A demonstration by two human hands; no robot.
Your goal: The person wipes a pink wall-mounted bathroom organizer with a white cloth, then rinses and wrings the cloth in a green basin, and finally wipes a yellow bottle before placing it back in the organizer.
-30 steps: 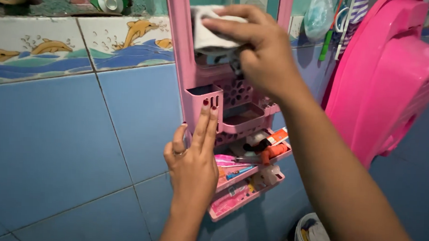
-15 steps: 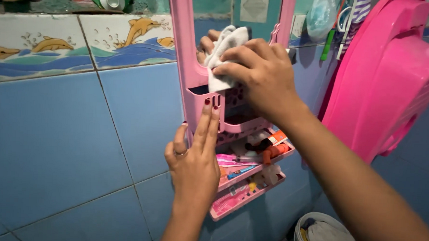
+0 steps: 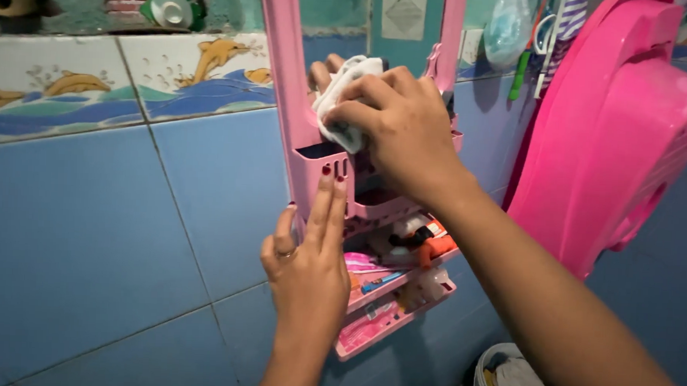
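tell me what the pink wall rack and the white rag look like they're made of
Pink wall rack: looks like moulded plastic, smooth with a slight sheen, with slotted and perforated walls. White rag, gripped by the right hand: soft woven or knit cloth, matte, bunched into folds, with greyish marks.

From my head view the room is evenly and softly lit, moderately bright, with no hard glare. My right hand (image 3: 395,130) is sharp enough at the knuckles, but the white cloth (image 3: 339,94) under its fingers is slightly smeared by motion. My left hand (image 3: 307,264) is crisp; a faint shadow falls on the pink shelf unit (image 3: 313,177) just above its fingertips. The blue wall tiles (image 3: 91,230) left of those fingers show a dull sheen. My forearm blurs toward the bottom edge.
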